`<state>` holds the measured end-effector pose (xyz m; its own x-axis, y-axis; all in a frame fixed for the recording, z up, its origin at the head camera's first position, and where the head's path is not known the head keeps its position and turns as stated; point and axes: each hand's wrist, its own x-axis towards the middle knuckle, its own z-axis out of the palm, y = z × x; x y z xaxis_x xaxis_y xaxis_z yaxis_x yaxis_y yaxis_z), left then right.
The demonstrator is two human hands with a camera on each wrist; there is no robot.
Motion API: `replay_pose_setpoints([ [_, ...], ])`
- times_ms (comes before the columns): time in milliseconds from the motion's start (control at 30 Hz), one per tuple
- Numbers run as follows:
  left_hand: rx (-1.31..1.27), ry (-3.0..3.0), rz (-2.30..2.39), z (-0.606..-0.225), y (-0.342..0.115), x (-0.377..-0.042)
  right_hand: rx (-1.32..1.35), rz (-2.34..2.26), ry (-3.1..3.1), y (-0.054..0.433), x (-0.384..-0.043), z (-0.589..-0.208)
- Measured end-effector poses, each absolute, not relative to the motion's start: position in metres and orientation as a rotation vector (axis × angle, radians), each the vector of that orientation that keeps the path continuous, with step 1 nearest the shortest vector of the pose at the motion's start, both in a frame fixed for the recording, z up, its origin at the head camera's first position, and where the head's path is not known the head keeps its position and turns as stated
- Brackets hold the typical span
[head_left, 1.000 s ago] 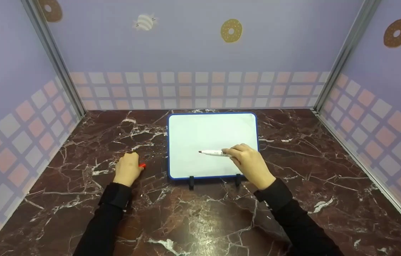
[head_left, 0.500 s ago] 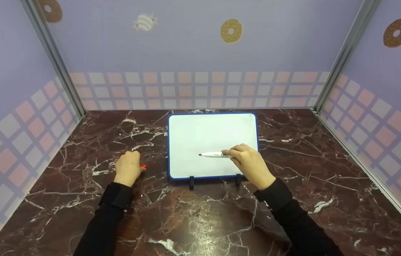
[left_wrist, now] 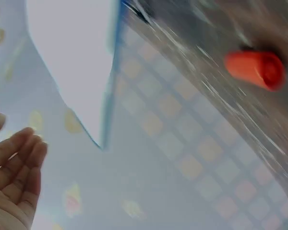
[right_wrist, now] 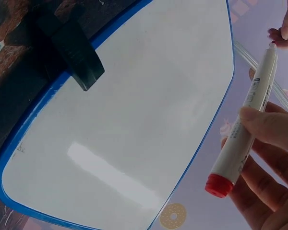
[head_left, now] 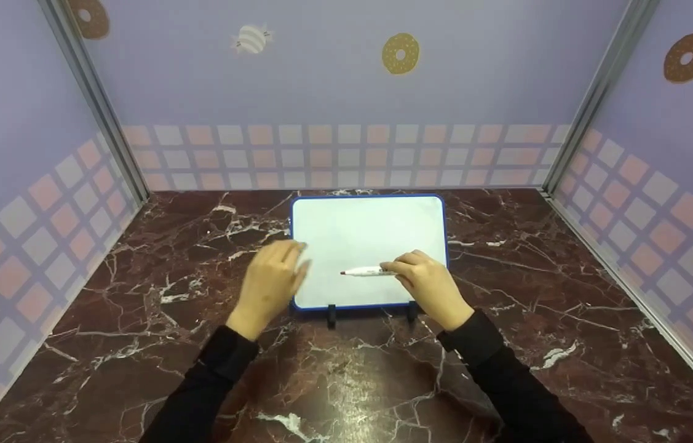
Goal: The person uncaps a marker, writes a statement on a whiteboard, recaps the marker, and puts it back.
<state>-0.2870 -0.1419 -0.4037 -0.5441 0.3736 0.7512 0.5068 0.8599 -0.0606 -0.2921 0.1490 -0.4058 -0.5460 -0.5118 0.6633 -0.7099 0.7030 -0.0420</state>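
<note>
My right hand pinches a white marker between thumb and fingers. The marker has a red end plug, and its uncapped dark red tip points left, in front of the whiteboard. Blue-rimmed and blank, the board leans back in black stand feet. With relaxed, parted fingers, my left hand is raised at the board's left edge and holds nothing; the left wrist view shows its bare palm and fingers. A red marker cap lies on the table, hidden behind the hand and arm in the head view.
The dark red marbled table extends around the board. Lilac walls with checked bands and printed sweets enclose it at the back and both sides, with metal posts in the corners.
My left hand has let go of the red cap, opened, and moved right and up to the whiteboard's left edge. The marker in my right hand has dropped slightly.
</note>
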Motion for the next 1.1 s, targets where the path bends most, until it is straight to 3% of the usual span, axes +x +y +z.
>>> replay_pose_setpoints([
  [300,-0.914,-2.127,-0.180,-0.424,-0.097,-0.265,1.002,0.384,-2.187,0.135,-0.287,-0.411],
  [800,-0.875,-2.234,-0.283,-0.439,-0.088,-0.260,1.162,0.187,-2.035,0.120,-0.281,-0.415],
  [1100,-0.877,-2.254,-0.432,-0.436,-0.089,-0.260,1.110,0.553,-2.118,0.127,-0.284,-0.417],
])
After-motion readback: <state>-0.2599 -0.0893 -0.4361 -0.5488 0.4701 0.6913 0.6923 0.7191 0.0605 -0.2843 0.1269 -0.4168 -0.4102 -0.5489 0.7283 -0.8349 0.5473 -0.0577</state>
